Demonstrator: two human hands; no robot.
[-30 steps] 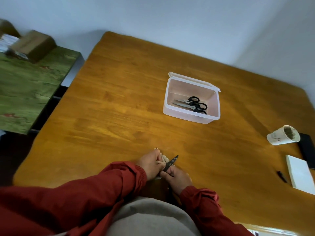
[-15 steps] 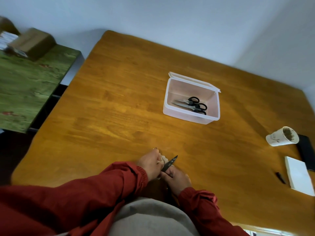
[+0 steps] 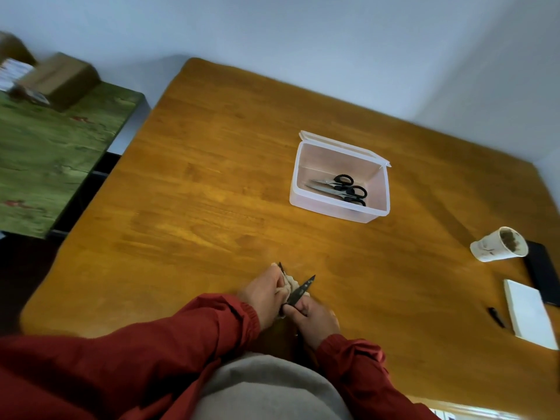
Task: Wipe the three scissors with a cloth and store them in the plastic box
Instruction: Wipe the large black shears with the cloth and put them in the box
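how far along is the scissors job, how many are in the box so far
Done: two black-handled scissors already lie in the open plastic box. In hand: the third scissors, blades spread, are held by the right hand while the left hand grips the cloth against them. Left: finish wiping them and put them in the box.

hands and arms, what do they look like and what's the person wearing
The left sleeve and right sleeve are dark red, loose, ending in ribbed cuffs at the wrists. The left hand and right hand are bare, no gloves; no watch shows.
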